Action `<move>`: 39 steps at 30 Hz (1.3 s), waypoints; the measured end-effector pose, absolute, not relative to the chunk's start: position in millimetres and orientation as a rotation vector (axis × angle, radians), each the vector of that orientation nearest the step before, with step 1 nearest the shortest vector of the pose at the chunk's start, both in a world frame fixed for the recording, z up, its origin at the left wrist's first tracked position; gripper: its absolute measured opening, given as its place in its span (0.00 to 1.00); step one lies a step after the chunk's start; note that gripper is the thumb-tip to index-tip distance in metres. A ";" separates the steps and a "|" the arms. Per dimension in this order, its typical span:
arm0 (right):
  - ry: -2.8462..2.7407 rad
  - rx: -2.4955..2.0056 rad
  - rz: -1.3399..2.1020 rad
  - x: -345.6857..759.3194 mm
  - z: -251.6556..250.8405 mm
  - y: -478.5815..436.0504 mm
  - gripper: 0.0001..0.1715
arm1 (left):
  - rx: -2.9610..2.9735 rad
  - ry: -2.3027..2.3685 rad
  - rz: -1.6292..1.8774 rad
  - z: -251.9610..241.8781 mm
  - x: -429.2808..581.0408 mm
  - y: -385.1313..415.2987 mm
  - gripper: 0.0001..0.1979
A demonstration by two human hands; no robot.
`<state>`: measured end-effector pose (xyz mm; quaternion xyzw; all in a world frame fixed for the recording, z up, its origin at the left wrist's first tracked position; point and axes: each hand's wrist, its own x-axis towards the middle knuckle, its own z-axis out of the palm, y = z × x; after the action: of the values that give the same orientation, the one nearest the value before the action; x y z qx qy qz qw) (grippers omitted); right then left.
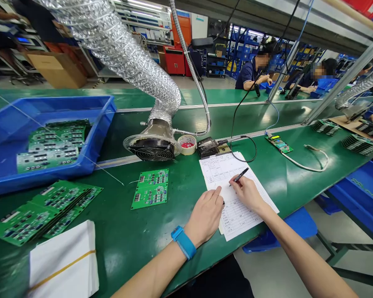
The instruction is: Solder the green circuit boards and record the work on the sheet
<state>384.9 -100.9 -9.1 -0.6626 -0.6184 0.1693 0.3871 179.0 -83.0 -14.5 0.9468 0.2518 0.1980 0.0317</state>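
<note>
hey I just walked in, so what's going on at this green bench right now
A person's right hand holds a black pen over a printed form. The left hand rests across the form's left edge. Further left on the bench, a single circuit board lies in front of a fan, and stacked boards lie by a blue bin.

The left forearm [152, 271] slanted up and inward across the near edge of the workbench [180, 186]. The left hand [205, 216] lay palm down, its fingers [216, 195] close together and slightly bent. The right forearm [301, 252] crossed that edge farther right, and the right hand [248, 192] was turned inward, thumb and fingertips pinched together.
</note>
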 end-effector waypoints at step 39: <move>-1.007 -1.444 0.583 388.3 -25.6 -94.5 0.21 | 2.948 0.795 0.591 -17.3 180.3 -83.3 0.08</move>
<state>388.3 -94.5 -25.6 -0.6229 -0.4343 0.2514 0.6002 180.3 -83.3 -17.3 0.9478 0.2555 0.1901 0.0158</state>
